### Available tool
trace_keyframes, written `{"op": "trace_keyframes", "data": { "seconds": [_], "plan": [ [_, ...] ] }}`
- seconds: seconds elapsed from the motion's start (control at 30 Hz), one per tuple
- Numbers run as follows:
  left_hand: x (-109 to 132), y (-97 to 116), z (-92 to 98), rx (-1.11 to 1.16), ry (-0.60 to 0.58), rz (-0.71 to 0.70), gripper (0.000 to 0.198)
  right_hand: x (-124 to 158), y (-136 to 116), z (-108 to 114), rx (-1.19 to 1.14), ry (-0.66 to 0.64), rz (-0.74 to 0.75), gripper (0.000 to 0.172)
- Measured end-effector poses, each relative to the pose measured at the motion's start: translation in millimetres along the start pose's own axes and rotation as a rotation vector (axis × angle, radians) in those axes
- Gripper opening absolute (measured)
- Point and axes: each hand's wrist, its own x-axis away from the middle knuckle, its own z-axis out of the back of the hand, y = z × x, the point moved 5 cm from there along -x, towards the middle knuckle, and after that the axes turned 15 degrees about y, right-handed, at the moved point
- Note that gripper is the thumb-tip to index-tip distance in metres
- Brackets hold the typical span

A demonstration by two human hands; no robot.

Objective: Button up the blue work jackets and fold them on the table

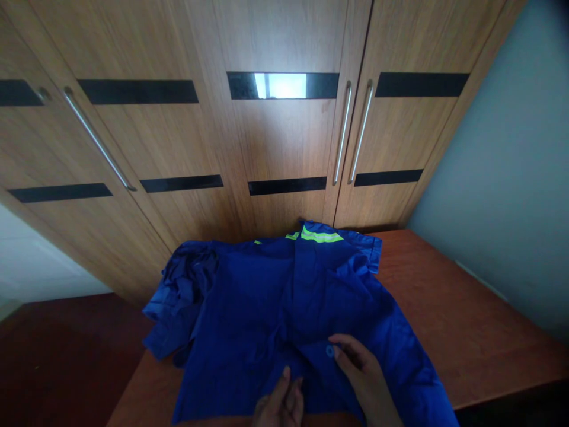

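A dark blue work jacket with yellow-green reflective strips lies spread over a reddish-brown wooden surface. My right hand comes in from the lower right, thumb and index finger closing on the fabric edge beside a round button. To its left, low in the view, my left hand hovers close over the jacket's lower part. Its fingers are half curled with a gap to the thumb, and nothing shows between them. The lower parts of both hands run out of the frame.
A crumpled blue garment lies at the left edge of the wooden surface. Behind stands a wooden wardrobe with long metal handles and dark strips. A pale wall rises on the right; dark red floor shows at left.
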Motion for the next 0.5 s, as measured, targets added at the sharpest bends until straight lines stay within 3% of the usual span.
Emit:
{"op": "trace_keyframes", "data": {
  "seconds": [0.1, 0.2, 0.3, 0.43, 0.5],
  "plan": [
    [4, 23, -3.6, -0.087, 0.011, -0.154, 0.029, -5, -8, 10, 0.009, 0.066, 0.027, 0.035],
    [19, 56, -1.2, -0.325, 0.079, -0.484, 0.033, -10, -18, 27, 0.033, 0.243, 0.105, 0.037],
    [43, 79, -9.9, -0.590, 0.051, -0.773, 0.039, -4, -28, 31, 0.103, 0.340, 0.266, 0.031],
    [60, 81, -26.2, -0.738, -0.031, -0.856, 0.046, 17, -36, -2, 0.203, 0.133, 0.515, 0.018],
    [61, 78, -31.5, -0.764, -0.061, -0.851, 0.048, 24, -33, -19, 0.228, 0.035, 0.556, 0.016]
  ]
}}
